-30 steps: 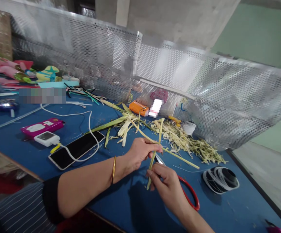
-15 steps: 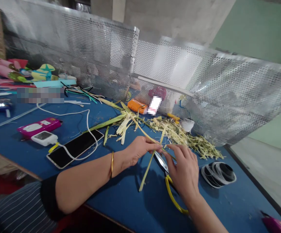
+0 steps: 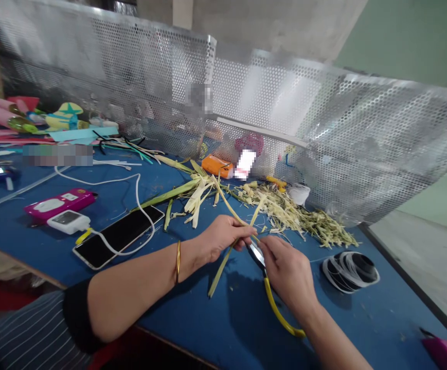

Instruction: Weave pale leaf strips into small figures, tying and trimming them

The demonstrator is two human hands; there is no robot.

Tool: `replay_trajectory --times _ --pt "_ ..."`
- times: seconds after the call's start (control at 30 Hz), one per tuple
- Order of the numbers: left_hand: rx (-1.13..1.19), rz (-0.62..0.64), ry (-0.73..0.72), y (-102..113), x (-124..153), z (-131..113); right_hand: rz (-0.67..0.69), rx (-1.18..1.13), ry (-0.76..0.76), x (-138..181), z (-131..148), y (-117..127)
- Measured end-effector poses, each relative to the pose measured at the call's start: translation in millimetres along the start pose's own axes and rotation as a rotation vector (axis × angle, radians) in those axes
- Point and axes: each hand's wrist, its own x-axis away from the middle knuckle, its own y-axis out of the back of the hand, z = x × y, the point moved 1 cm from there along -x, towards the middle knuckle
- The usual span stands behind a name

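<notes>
My left hand (image 3: 222,237) pinches two narrow, pale husk strips where they cross. One husk strip (image 3: 228,204) runs back to a bundle of husks (image 3: 198,198) on the table; the loose crossing strip (image 3: 218,275) slants down toward me. Close beside it, my right hand (image 3: 289,264) has its fingertips pressed together on the near part of the long strip, mostly hidden by the fingers. Beneath the right hand lie yellow-handled scissors (image 3: 279,314), their blades partly covered by both hands.
Shredded husk (image 3: 288,210) is heaped behind the right hand. A spool of white cord (image 3: 350,272) stands at right. Left of my forearm are a phone (image 3: 119,236), a white cable (image 3: 138,195) and a magenta device (image 3: 59,203). Perforated metal panels (image 3: 262,97) border the back.
My right hand's fingers have closed from a looser, spread pose and turned inward near the left fingertips. The loose strip's lower end has swung left.
</notes>
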Motion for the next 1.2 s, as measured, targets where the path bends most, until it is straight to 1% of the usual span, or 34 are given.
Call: replay_trajectory --times 0.1,0.17,0.2,0.3,0.33,0.37,0.43,0.53,0.63,0.7,0.77,0.93,1.0,1.13,1.2 --pt "-0.061 -0.024 -0.034 6 0 -6 0.061 -0.117 -0.015 -3 2 10" --pt "-0.129 0.002 -0.044 8 2 -11 0.057 -0.135 -0.01 -5 3 17" --pt "-0.168 0.029 -0.049 8 3 -14 0.021 -0.133 -0.007 -6 3 21" --pt "-0.283 0.138 -0.072 4 10 -17 -0.166 -0.129 -0.015 -9 1 29" --pt "-0.314 0.18 -0.079 1 13 -17 -0.198 -0.141 -0.023 -9 -1 30" --pt "-0.341 0.218 -0.083 -2 16 -17 -0.199 -0.161 -0.032 -10 -2 30" --pt "-0.396 0.26 -0.095 -9 21 -17 -0.122 -0.247 -0.046 -12 -3 28" --pt "-0.465 0.255 -0.099 -16 26 -19 0.018 -0.461 -0.102 -15 1 21" --pt "-0.469 0.257 -0.086 -19 27 -22 0.079 -0.701 -0.255 -22 7 17" --pt "-0.463 0.254 -0.103 -19 25 -22 0.123 -0.845 -0.349 -28 9 15" --pt "-0.44 0.229 -0.119 -17 24 -22 0.141 -0.925 -0.39 -36 9 14" --pt "-0.308 0.16 -0.146 -12 21 -18 0.097 -0.856 -0.355 -52 4 10" --pt "-0.302 0.146 -0.161 -11 19 -16 0.107 -0.817 -0.33 -56 3 8" --pt "-0.288 0.14 -0.144 -9 17 -13 0.174 -0.756 -0.292 -61 2 7" --pt "-0.304 0.143 -0.138 -6 16 -15 0.173 -0.722 -0.276 -64 1 8"
